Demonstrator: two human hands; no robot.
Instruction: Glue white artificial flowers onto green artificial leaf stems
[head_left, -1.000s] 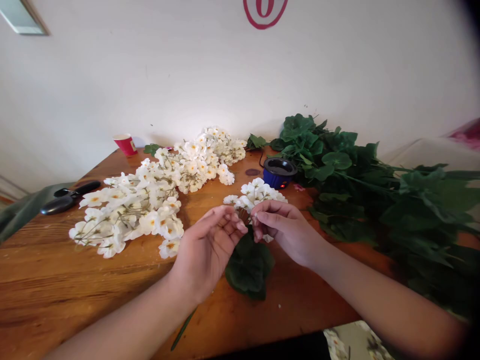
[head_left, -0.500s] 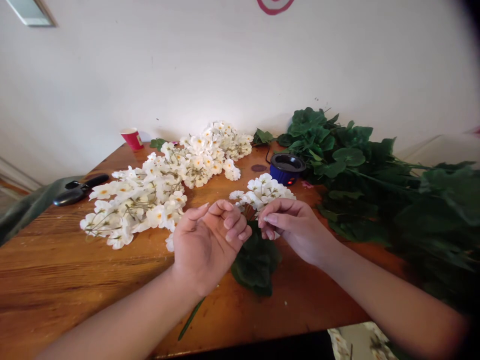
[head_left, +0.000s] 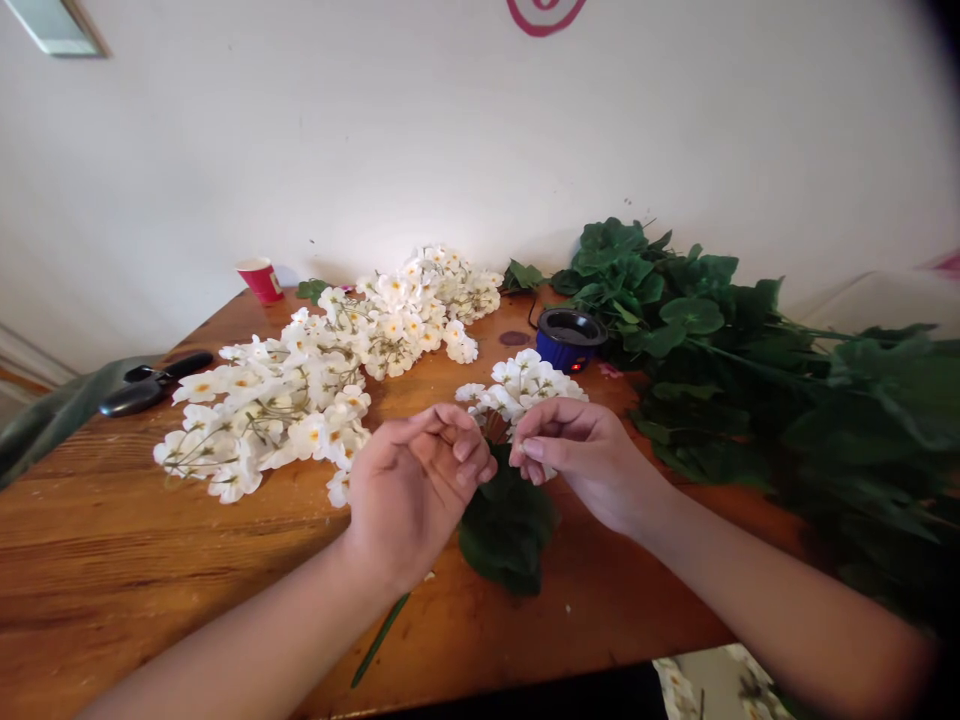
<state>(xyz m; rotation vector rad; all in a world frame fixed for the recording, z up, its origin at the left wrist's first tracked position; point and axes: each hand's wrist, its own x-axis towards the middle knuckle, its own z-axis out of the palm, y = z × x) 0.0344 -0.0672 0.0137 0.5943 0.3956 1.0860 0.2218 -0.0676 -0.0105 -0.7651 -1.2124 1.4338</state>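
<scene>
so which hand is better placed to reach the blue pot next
Probably the right hand: it is nearer the blue pot, though white flowers lie between them. The left hand is farther off, to the left.

Brown wooden table point(head_left: 112, 560) stands before off-white wall point(head_left: 300, 140), brightest low at centre; red circular marking point(head_left: 540, 31) high up.

White, orange-centred flowers point(head_left: 330, 375) spread beyond the left hand point(head_left: 416, 490). Past the right hand point(head_left: 581, 462) sits a blue, black-rimmed pot point(head_left: 559, 352) with a red light point(head_left: 575, 367); right of that hand, leaves point(head_left: 690, 315) are dark green. Orange-brown with darker grain streaks, the desk point(head_left: 210, 590) lies under both hands.
</scene>
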